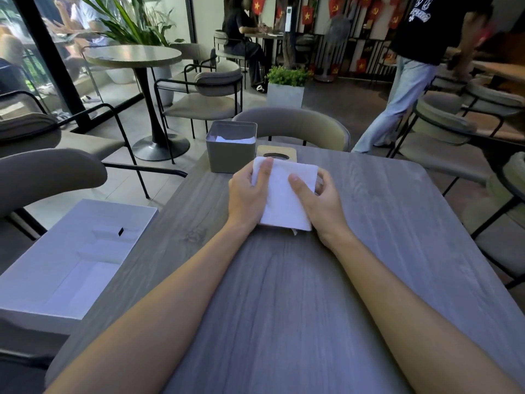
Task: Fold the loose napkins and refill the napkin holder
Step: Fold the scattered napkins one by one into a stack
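Observation:
A white stack of folded napkins (pixel 284 197) is held between both hands just above the grey wooden table (pixel 284 294). My left hand (pixel 247 194) grips its left edge, thumb lying on top. My right hand (pixel 318 197) grips the right edge, thumb on top and fingers curled beneath. Behind the stack at the table's far edge stands the grey square napkin holder (pixel 230 155), open at the top with some white napkins inside. Its wooden lid (pixel 277 153) with an oval slot lies beside it, partly hidden by the napkins.
A white open cardboard box (pixel 71 260) sits on the table's left edge. Padded chairs surround the table, one right behind the holder (pixel 292 123). A person in jeans (pixel 397 89) walks at the back right; a round table (pixel 133 55) stands at the back left.

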A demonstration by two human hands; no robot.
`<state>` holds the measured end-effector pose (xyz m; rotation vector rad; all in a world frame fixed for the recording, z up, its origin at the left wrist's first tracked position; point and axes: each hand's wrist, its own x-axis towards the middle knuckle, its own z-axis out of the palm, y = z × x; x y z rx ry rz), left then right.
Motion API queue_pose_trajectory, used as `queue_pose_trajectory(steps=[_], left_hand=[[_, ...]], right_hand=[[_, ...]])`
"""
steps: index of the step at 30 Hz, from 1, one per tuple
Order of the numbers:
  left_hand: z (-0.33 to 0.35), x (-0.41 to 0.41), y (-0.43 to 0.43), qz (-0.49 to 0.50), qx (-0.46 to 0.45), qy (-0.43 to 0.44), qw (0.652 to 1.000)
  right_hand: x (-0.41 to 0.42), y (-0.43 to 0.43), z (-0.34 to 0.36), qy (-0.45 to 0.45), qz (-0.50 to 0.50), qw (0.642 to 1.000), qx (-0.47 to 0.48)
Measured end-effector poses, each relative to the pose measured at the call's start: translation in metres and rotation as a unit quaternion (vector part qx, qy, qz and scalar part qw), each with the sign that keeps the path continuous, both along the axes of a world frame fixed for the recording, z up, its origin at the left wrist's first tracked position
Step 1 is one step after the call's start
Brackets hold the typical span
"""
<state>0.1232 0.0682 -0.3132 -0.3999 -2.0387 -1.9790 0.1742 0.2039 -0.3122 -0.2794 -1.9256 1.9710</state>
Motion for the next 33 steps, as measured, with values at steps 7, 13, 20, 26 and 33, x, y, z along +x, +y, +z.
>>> queue_pose_trajectory(steps=[7, 13, 20, 26, 33], left_hand=[[0.005, 0.003, -0.003, -0.069, 0.009, 0.000, 0.998], [0.008, 0.005, -0.003, -0.077, 0.030, 0.027, 0.996], [0.010, 0.006, -0.003, -0.037, 0.001, 0.077, 0.996], [0.008, 0.006, -0.002, -0.076, 0.008, 0.043, 0.996], [0.001, 0.002, 0.003, -0.079, -0.008, -0.030, 0.996]], right_hand=[[0.002, 0.015, 0.004, -0.044, 0.147, 0.974, -0.167], [0.003, 0.024, 0.009, -0.077, 0.217, 0.947, -0.225], [0.001, 0.016, 0.011, 0.056, 0.065, 0.994, -0.070], [0.001, 0.017, 0.006, 0.094, 0.048, 0.992, 0.072], [0.003, 0.018, -0.005, 0.047, 0.049, 0.982, 0.178]])
